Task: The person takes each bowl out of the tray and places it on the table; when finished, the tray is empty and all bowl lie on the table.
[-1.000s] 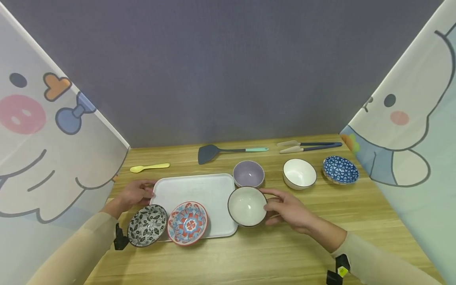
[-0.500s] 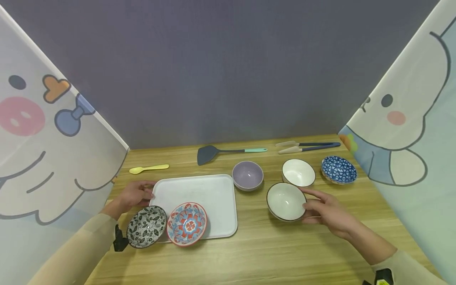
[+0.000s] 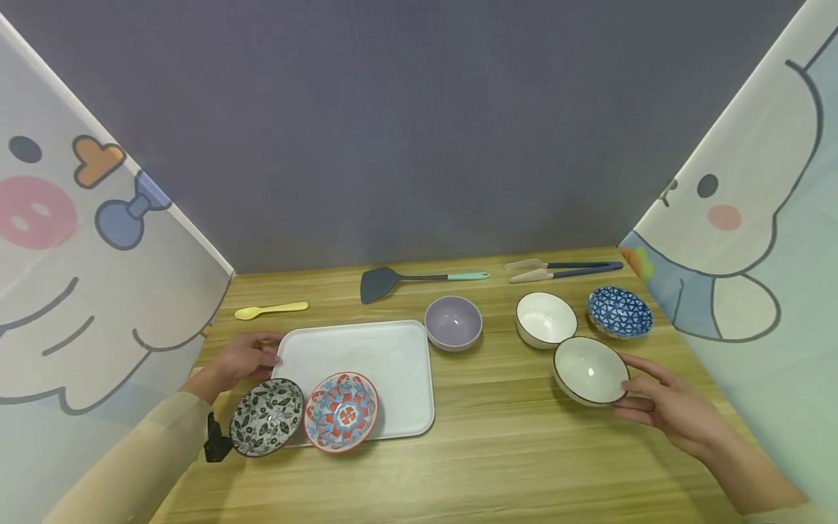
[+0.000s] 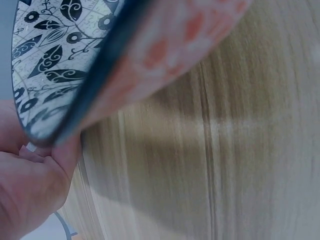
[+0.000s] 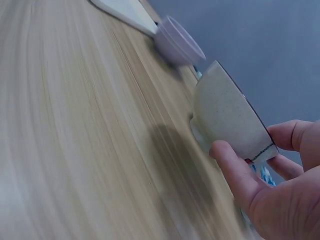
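My right hand (image 3: 677, 407) grips a cream bowl with a dark rim (image 3: 591, 371) by its right side. In the right wrist view that bowl (image 5: 227, 112) hangs above the table, its shadow on the wood below. My left hand (image 3: 242, 362) pinches the left edge of a white tray (image 3: 393, 364). At the tray's front left are a black-and-white leaf-patterned bowl (image 3: 267, 417) and a red-and-blue flowered bowl (image 3: 341, 413). The leaf-patterned bowl (image 4: 65, 50) hides part of the left fingers in the left wrist view.
A purple bowl (image 3: 453, 323), a white bowl (image 3: 546, 320) and a blue patterned bowl (image 3: 619, 312) stand behind. Along the back wall lie a yellow spoon (image 3: 271, 310), a spatula (image 3: 419, 278) and tongs (image 3: 566, 272). Printed panels (image 3: 746, 255) flank the table.
My right hand has carried the cream bowl rightward, from beside the tray and in front of the purple bowl to in front of the white and blue bowls. The left hand stays at the tray.
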Demonstrator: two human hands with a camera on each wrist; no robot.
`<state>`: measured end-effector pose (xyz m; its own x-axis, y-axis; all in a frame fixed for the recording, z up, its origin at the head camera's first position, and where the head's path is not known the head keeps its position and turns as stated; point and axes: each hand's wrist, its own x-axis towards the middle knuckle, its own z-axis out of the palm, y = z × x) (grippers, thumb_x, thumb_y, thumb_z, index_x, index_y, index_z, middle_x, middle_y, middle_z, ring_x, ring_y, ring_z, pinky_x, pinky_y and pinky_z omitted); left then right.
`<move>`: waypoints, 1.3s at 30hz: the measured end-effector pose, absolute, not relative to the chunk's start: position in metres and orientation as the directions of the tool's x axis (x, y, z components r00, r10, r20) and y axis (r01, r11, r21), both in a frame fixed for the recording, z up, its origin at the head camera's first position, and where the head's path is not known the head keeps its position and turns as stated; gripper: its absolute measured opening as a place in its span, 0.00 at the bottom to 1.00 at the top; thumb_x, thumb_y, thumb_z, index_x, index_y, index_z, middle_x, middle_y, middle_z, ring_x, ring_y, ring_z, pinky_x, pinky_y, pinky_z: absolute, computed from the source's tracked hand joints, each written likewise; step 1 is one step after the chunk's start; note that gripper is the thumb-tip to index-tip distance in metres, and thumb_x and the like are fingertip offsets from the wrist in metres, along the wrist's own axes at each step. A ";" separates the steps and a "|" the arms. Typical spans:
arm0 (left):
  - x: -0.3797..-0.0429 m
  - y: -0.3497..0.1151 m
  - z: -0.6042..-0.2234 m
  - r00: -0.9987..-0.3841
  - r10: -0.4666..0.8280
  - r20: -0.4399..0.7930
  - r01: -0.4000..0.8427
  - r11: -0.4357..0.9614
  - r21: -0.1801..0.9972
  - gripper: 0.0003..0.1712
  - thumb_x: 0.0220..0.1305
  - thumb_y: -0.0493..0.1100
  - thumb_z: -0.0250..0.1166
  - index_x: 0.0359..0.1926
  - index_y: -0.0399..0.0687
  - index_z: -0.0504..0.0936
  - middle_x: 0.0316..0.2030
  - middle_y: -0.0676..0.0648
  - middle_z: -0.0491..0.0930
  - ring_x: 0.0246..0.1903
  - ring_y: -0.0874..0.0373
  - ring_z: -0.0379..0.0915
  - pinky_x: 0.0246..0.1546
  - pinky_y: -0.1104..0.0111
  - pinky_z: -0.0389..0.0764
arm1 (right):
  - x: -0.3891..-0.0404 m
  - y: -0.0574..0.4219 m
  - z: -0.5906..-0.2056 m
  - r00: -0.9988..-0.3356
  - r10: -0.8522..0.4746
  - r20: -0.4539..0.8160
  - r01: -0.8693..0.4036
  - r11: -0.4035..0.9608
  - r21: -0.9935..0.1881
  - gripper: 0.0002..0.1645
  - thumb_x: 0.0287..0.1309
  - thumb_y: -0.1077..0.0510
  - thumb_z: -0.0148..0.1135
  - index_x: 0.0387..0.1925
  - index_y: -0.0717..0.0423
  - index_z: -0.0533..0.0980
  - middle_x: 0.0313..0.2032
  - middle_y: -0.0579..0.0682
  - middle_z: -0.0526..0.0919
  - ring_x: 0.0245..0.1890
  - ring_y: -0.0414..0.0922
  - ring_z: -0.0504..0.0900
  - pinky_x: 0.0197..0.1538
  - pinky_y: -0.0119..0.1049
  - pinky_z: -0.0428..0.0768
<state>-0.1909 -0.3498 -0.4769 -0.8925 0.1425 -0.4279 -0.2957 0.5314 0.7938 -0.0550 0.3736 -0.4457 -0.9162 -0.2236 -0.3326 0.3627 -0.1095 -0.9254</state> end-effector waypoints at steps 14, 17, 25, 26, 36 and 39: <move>-0.191 -0.350 -0.476 -0.893 0.154 -0.424 -0.286 0.534 0.796 0.36 0.68 0.30 0.65 0.73 0.27 0.63 0.47 0.35 0.80 0.40 0.53 0.83 0.40 0.60 0.89 | -0.034 0.432 -0.462 -0.913 -0.161 -0.375 0.404 -0.225 -0.887 0.34 0.77 0.70 0.44 0.53 0.25 0.81 0.47 0.51 0.80 0.45 0.53 0.89 0.52 0.49 0.86; -0.192 -0.351 -0.476 -0.894 0.152 -0.421 -0.283 0.536 0.795 0.36 0.68 0.31 0.66 0.73 0.28 0.63 0.48 0.34 0.80 0.40 0.53 0.83 0.40 0.60 0.89 | -0.031 0.438 -0.466 -0.912 -0.209 -0.353 0.401 -0.272 -0.875 0.35 0.77 0.71 0.41 0.54 0.27 0.82 0.47 0.51 0.81 0.45 0.53 0.89 0.52 0.49 0.86; -0.191 -0.353 -0.478 -0.895 0.152 -0.419 -0.279 0.540 0.794 0.37 0.68 0.32 0.66 0.74 0.27 0.62 0.50 0.32 0.80 0.40 0.52 0.82 0.39 0.61 0.88 | -0.028 0.445 -0.473 -0.908 -0.227 -0.353 0.412 -0.317 -0.854 0.36 0.78 0.70 0.39 0.55 0.27 0.82 0.47 0.52 0.80 0.47 0.54 0.89 0.54 0.51 0.85; -0.191 -0.353 -0.479 -0.895 0.151 -0.419 -0.279 0.542 0.793 0.37 0.68 0.32 0.66 0.74 0.27 0.62 0.49 0.33 0.81 0.39 0.53 0.82 0.38 0.61 0.88 | -0.027 0.445 -0.474 -0.908 -0.226 -0.353 0.411 -0.315 -0.856 0.36 0.78 0.70 0.39 0.55 0.27 0.82 0.47 0.52 0.80 0.46 0.54 0.89 0.54 0.51 0.85; -0.189 -0.353 -0.480 -0.897 0.134 -0.420 -0.286 0.549 0.785 0.35 0.69 0.31 0.64 0.73 0.26 0.62 0.50 0.32 0.81 0.38 0.53 0.83 0.37 0.62 0.88 | -0.027 0.458 -0.480 -0.878 -0.392 -0.274 0.439 -0.433 -0.787 0.37 0.80 0.69 0.31 0.60 0.30 0.79 0.53 0.51 0.81 0.53 0.56 0.86 0.60 0.54 0.81; -0.189 -0.354 -0.478 -0.896 0.142 -0.420 -0.284 0.544 0.790 0.35 0.69 0.31 0.64 0.72 0.25 0.63 0.50 0.31 0.81 0.39 0.53 0.83 0.38 0.62 0.88 | -0.026 0.460 -0.484 -0.857 -0.462 -0.230 0.458 -0.478 -0.749 0.39 0.80 0.70 0.27 0.63 0.32 0.78 0.55 0.54 0.80 0.56 0.58 0.84 0.62 0.56 0.79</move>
<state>-0.1888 -0.3539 -0.4780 -0.8964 0.1417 -0.4199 -0.2839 0.5438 0.7898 -0.0259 0.4596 -0.4835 -0.8568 -0.4617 -0.2296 0.4584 -0.4781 -0.7492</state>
